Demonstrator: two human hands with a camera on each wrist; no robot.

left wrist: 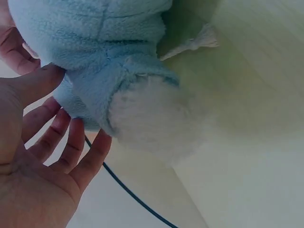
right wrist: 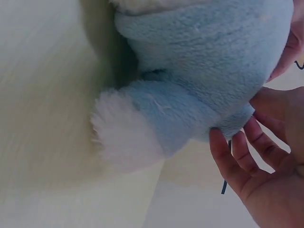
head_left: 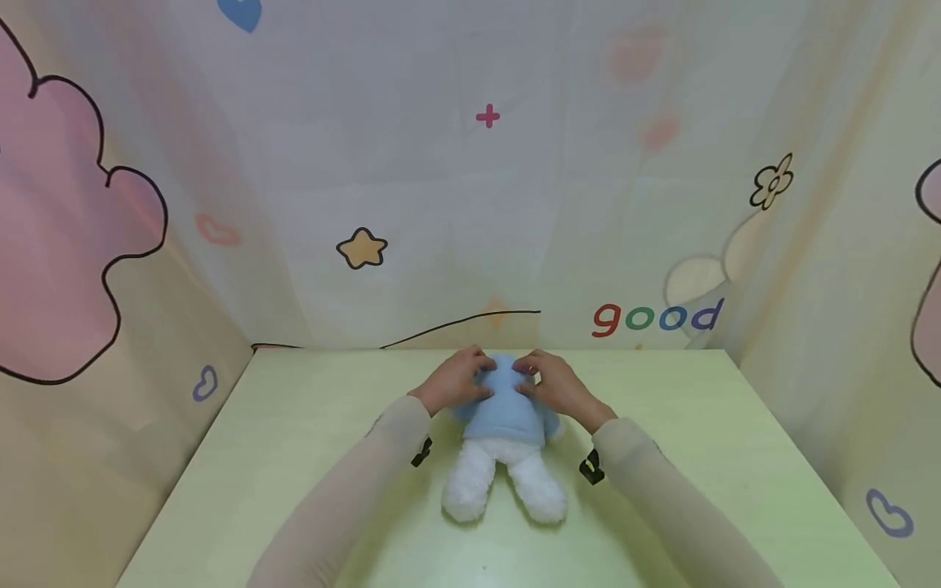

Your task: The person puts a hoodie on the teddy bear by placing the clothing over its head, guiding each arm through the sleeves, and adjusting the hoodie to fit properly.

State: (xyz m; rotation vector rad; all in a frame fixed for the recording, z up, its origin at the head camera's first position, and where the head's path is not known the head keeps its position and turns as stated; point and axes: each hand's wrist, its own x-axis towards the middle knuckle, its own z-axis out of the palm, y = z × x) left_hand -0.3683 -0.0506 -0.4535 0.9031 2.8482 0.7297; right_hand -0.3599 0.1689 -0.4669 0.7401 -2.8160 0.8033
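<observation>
A plush toy [head_left: 506,412] lies on the table with its fluffy white legs toward me, dressed in a light blue fleece top [head_left: 503,420]. My left hand [head_left: 457,380] grips the upper end of the blue fleece from the left, thumb on one side and fingers on the other. From the right, my right hand [head_left: 560,387] pinches the same end. A white furry paw [left wrist: 152,118] pokes out of a blue sleeve in the left wrist view; another paw [right wrist: 126,133] shows in the right wrist view. No face of the toy is visible.
The pale green table [head_left: 294,457] ends at a printed curtain [head_left: 441,180] just behind the toy. More curtain hangs at both sides. A pale tassel [left wrist: 202,40] lies beside the toy in the left wrist view.
</observation>
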